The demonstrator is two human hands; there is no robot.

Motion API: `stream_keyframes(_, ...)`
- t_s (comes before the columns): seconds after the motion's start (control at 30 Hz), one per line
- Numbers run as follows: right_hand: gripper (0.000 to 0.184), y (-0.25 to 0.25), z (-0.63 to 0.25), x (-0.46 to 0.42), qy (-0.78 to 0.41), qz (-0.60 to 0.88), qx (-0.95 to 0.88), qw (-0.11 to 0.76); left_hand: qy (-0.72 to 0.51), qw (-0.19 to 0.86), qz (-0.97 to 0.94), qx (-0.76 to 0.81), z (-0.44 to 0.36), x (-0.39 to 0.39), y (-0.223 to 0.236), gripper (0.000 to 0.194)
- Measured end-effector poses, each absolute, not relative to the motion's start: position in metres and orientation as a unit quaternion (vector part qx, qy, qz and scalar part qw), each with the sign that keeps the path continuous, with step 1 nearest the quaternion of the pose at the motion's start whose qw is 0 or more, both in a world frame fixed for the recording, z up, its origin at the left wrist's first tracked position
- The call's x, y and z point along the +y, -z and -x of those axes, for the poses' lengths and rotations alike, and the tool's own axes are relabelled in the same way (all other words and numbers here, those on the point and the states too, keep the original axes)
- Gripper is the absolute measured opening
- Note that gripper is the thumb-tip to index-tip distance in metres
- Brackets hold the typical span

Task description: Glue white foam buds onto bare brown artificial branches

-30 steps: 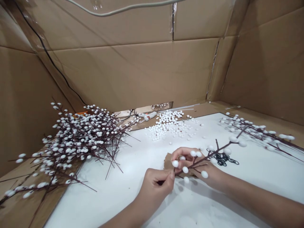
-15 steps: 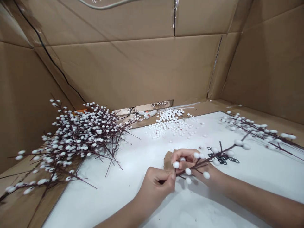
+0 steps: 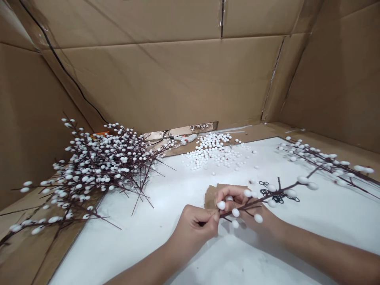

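Note:
Between my hands is an artificial berry branch (image 3: 277, 194), a brown stem with white oval berries, slanting up to the right. My left hand (image 3: 197, 225) is closed, thumb and forefinger pinching at the stem's lower left end. Just beyond it, my right hand (image 3: 231, 200) has its fingers closed around the stem close to a white berry (image 3: 221, 205). The exact contact of the fingertips is hidden. Behind my right hand a torn piece of brown cardboard (image 3: 210, 194) lies on the white board (image 3: 142, 245).
A big heap of berry branches (image 3: 97, 162) lies at left, with more branches (image 3: 326, 162) at right. Loose white berries (image 3: 210, 146) spread at the back beside a glue gun (image 3: 185, 138). Black rings (image 3: 277, 198) lie beneath the held branch. Cardboard walls (image 3: 166, 83) enclose the table.
The view has tilted and shifted slightly. Both hands keep nearly the same pose on the branch, and more of the brown cardboard piece shows behind the right hand.

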State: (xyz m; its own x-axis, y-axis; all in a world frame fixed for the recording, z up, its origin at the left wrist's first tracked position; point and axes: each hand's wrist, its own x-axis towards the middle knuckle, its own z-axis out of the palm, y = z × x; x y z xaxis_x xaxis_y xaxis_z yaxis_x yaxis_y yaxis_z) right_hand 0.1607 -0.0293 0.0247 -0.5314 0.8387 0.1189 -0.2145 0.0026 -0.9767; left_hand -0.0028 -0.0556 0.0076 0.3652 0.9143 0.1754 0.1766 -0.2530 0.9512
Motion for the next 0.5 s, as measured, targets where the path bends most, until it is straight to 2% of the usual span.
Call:
stream_keyframes(0.17,0.026,-0.017,-0.1623,-0.0284,-0.649,0.248,-0.601,0.395,-0.396,0.475,-0.678,0.397,0.0018,-0.0563,-0.0078,0.046)
stream_keyframes(0.5,0.029,-0.0218,-0.1569,-0.0358,-0.671,0.261,-0.565,0.403,-0.38,0.496,-0.673,0.396,0.0043,-0.0562,-0.0046,0.046)
